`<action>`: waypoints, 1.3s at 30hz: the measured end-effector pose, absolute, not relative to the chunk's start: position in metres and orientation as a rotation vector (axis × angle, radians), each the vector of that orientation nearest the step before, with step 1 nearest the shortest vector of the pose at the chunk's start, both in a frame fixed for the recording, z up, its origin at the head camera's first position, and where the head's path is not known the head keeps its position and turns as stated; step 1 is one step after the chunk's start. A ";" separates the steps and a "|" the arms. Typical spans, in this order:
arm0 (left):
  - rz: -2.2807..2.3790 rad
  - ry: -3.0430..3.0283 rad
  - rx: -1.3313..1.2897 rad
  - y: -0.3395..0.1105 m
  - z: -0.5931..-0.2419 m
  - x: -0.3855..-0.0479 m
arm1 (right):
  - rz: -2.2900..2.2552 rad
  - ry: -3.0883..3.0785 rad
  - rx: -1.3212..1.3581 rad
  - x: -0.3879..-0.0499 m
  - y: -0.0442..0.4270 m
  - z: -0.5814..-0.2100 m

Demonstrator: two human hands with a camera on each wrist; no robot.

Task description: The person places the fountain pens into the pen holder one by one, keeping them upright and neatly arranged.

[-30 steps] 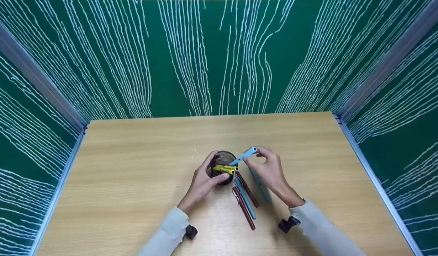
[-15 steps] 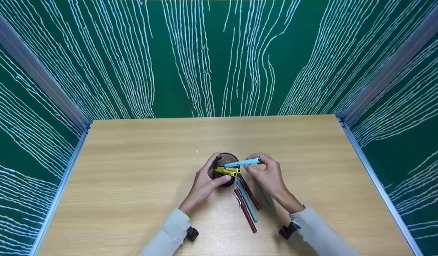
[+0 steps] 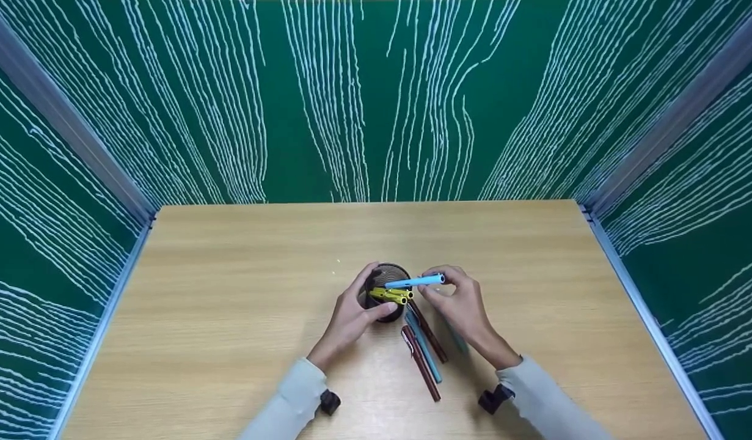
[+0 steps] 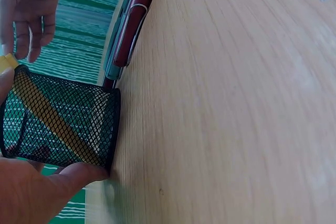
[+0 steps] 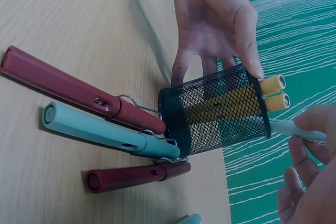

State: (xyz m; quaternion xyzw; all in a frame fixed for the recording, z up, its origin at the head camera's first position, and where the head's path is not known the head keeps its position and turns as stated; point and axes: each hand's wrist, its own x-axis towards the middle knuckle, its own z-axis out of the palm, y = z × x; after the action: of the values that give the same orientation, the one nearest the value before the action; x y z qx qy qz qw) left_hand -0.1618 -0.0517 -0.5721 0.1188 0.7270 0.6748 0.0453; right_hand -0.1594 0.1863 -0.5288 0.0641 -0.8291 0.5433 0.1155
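Note:
A black mesh pen cup [image 3: 383,271] stands on the table, with my left hand [image 3: 346,318] gripping it from the left side. The thumb lies at its rim near two yellow pens [image 5: 274,84], which lean inside the cup. My right hand [image 3: 466,305] pinches a light blue pen [image 3: 423,280] between thumb and fingers. This pen slants across the cup's mouth, and in the right wrist view its far end is inside the mesh. Its other end sticks out past my right fingertips.
Two dark red pens [image 5: 58,80] and a teal pen [image 5: 94,127] lie side by side on the wooden table [image 3: 241,275], their clip ends close to the cup's base. Another teal pen [image 5: 190,219] lies partly under my right hand. Green, white-lined walls [image 3: 308,171] rise behind and beside the table.
The light blue pen has tipped from a steep slant to nearly level in the head view, and my right hand has lowered slightly with it. My left hand keeps its grip on the cup.

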 end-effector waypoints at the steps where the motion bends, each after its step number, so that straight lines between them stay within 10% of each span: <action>1: 2.074 2.205 0.366 -0.052 -0.573 -0.162 | 1.586 -2.434 0.184 -0.159 0.186 -0.529; 39: 2.065 2.224 0.355 -0.051 -0.573 -0.163 | 1.539 -2.453 0.196 -0.158 0.187 -0.523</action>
State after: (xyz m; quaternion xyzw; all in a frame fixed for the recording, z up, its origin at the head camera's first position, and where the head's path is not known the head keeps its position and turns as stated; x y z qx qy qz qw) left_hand -0.1625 -0.0511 -0.5732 0.1162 0.7273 0.6751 0.0430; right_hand -0.1575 0.1867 -0.5232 0.0670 -0.8391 0.5265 0.1192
